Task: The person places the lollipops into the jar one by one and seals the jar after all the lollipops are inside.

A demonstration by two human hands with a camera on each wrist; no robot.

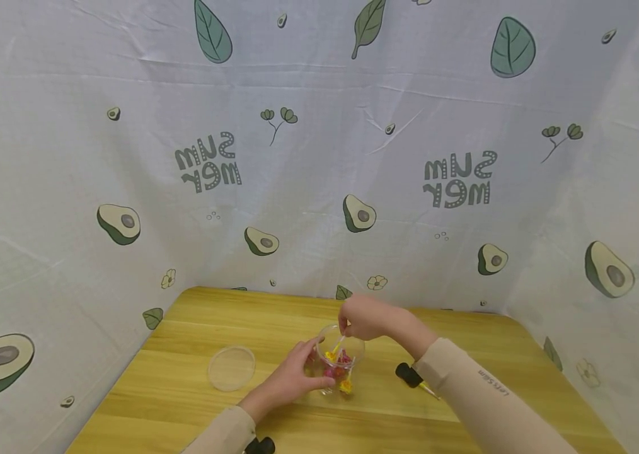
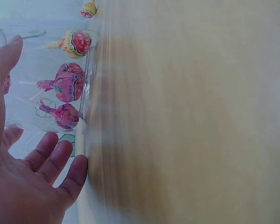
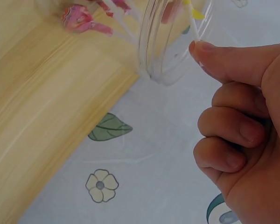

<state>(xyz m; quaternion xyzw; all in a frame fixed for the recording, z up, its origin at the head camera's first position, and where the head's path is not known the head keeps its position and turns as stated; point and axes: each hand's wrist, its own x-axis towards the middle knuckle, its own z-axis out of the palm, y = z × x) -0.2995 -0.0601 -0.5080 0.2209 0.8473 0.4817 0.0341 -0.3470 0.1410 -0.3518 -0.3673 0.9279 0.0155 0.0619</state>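
A clear jar [image 1: 356,348] with several pink and yellow wrapped lollipops stands on the table. My left hand [image 1: 291,380] grips its left side, thumb in front. In the left wrist view, the hand [image 2: 32,177] curves around the jar, near a pink lollipop [image 2: 69,83] and a yellow one [image 2: 76,44]. My right hand [image 1: 367,318] is above the jar's mouth, pinching a white stick [image 1: 342,340]; a yellow lollipop [image 1: 331,356] shows below it. In the right wrist view, thumb and index finger of the hand [image 3: 252,107] pinch the stick [image 3: 194,29] at the rim [image 3: 154,74], other fingers curled.
A round clear lid [image 1: 231,368] lies on the wooden table [image 1: 183,403], left of the jar. Black devices [image 1: 408,374] are at both wrists, with a thin yellow item [image 1: 429,391] beside the right one. A printed white cloth [image 1: 308,176] hangs behind the table.
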